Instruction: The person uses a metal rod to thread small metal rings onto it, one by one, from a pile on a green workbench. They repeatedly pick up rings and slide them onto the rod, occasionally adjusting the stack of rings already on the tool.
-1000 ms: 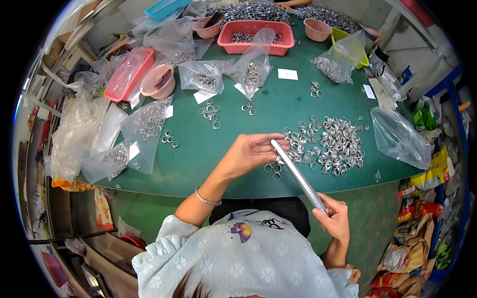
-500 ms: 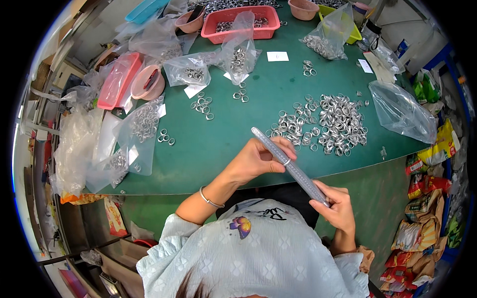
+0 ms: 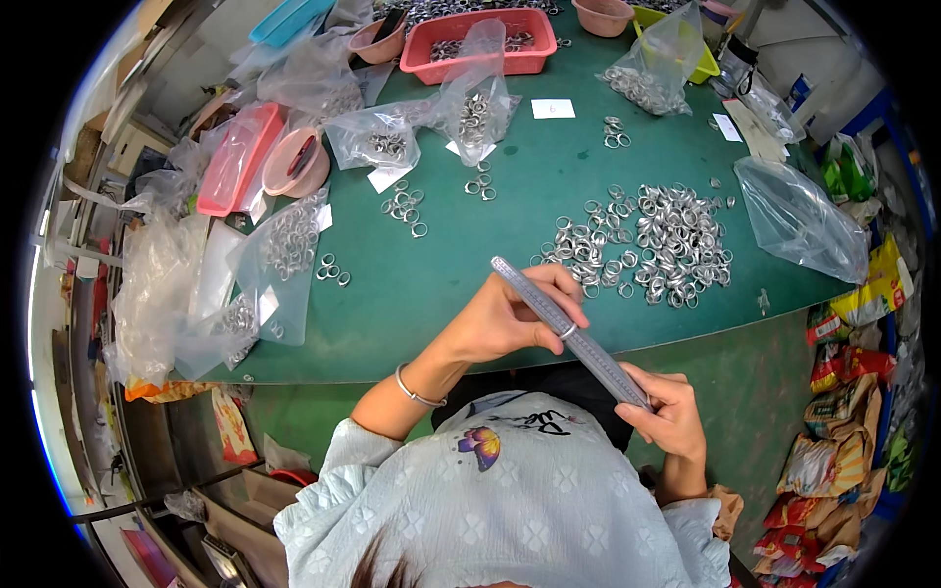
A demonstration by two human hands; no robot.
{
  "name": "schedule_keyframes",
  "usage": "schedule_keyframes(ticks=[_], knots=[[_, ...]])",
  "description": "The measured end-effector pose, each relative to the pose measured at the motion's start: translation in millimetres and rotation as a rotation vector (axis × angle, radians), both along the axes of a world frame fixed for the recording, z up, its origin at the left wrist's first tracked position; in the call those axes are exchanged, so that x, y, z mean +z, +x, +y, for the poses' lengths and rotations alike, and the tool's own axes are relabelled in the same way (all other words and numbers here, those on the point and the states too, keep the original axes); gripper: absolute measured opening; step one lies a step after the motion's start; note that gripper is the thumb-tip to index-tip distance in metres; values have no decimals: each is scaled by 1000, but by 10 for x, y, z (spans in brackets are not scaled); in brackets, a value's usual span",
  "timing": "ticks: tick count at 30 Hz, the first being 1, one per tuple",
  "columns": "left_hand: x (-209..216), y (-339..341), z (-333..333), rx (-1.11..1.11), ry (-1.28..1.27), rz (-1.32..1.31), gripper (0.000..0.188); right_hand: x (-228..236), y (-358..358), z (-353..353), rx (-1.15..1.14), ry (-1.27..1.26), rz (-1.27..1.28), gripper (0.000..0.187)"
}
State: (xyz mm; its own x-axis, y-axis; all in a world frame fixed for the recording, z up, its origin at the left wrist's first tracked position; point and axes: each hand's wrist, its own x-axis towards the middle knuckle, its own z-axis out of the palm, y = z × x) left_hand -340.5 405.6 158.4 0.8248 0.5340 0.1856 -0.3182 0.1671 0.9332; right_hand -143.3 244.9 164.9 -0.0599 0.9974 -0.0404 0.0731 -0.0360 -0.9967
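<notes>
A grey metal ring mandrel point(image 3: 600, 367) slants across in front of me, its narrow end up and to the left. One silver ring point(image 3: 568, 332) sits around it near the middle. My left hand point(image 3: 502, 321) is closed round the upper half, thumb and fingertips beside that ring; whether they touch it I cannot tell. At the thick lower end, my right hand point(image 3: 671, 416) grips the mandrel between thumb and fingers. Beyond my hands lies a large pile of silver rings point(image 3: 676, 245), with a looser spread of rings point(image 3: 578, 245) on its left.
Small ring groups point(image 3: 404, 208) lie on the green table point(image 3: 441, 284) near bags of rings point(image 3: 382, 145) and paper slips point(image 3: 553, 109). A red basket point(image 3: 421, 61) and pink bowl point(image 3: 294, 181) stand farther off. A clear bag point(image 3: 799, 220) lies at the right edge.
The view has shifted slightly, moving the table's things a little to the right. Both hands keep their hold on the mandrel, which looks nearly unchanged, with the ring still around it.
</notes>
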Motion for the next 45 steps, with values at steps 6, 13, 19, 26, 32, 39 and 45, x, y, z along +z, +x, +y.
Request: schedule_keyframes(ticks=[6, 13, 19, 26, 32, 39, 45], knots=[[128, 18, -77, 83, 41, -42, 34, -102, 22, 51, 5, 50, -88, 44], [220, 0, -84, 54, 131, -14, 33, -304, 5, 132, 17, 275, -46, 44], [155, 3, -76, 68, 12, -10, 31, -174, 10, 64, 58, 60, 0, 44], [-131, 40, 7, -13, -168, -135, 34, 275, -62, 56, 138, -387, 445, 47], [-128, 114, -76, 2, -403, -198, 39, 400, -80, 159, 256, -413, 726, 51], [-169, 105, -78, -14, -496, -198, 36, 545, -143, 232, 172, -452, 767, 52], [-145, 112, -88, 8, -523, -208, 36, 599, -209, 262, 105, -417, 686, 58]])
